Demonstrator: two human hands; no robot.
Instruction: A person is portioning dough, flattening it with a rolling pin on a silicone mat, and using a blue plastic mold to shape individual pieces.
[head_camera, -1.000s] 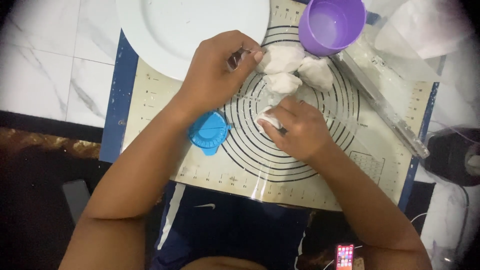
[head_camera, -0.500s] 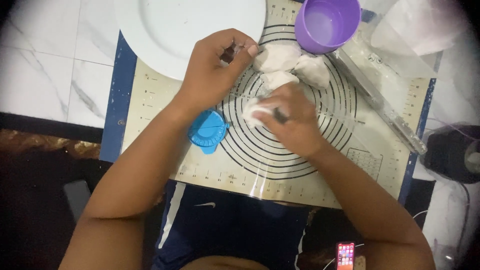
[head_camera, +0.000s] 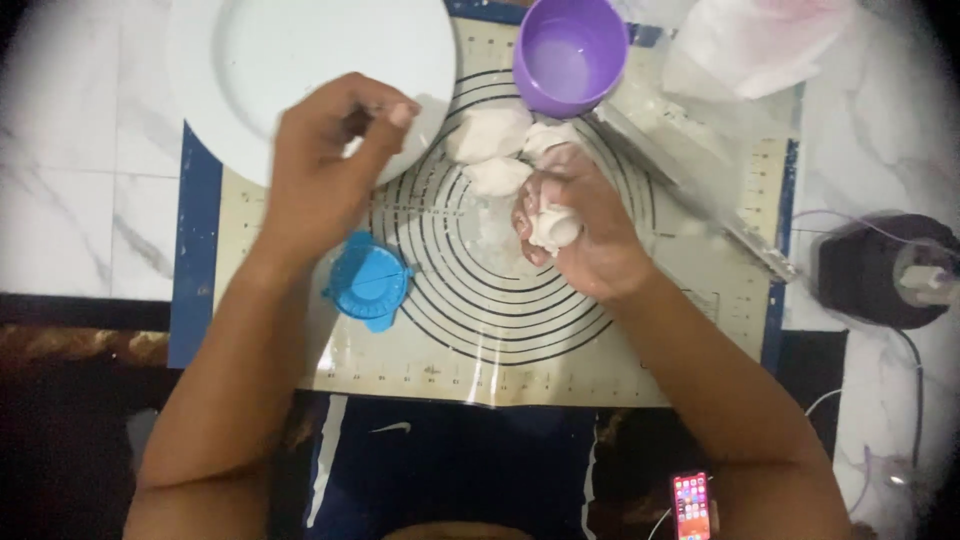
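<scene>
The right hand (head_camera: 575, 235) squeezes a round dough ball (head_camera: 553, 228) over the mat (head_camera: 500, 340), just beside the other lumps (head_camera: 490, 135). The left hand (head_camera: 330, 165) is pinched shut at the plate (head_camera: 250, 60) edge. The ball is round, so it points no way.

White marble-look surface (head_camera: 70, 200) with grey veining and thin straight seams, visible along left and right edges. Dark strip along near edge at left, brown patterned band just below it. Right edge: dark rounded appliance (head_camera: 870, 270) with pale cables trailing toward near right corner. Lighting even, soft, from overhead; corners of view darkened. Walls, windows not in view.
</scene>
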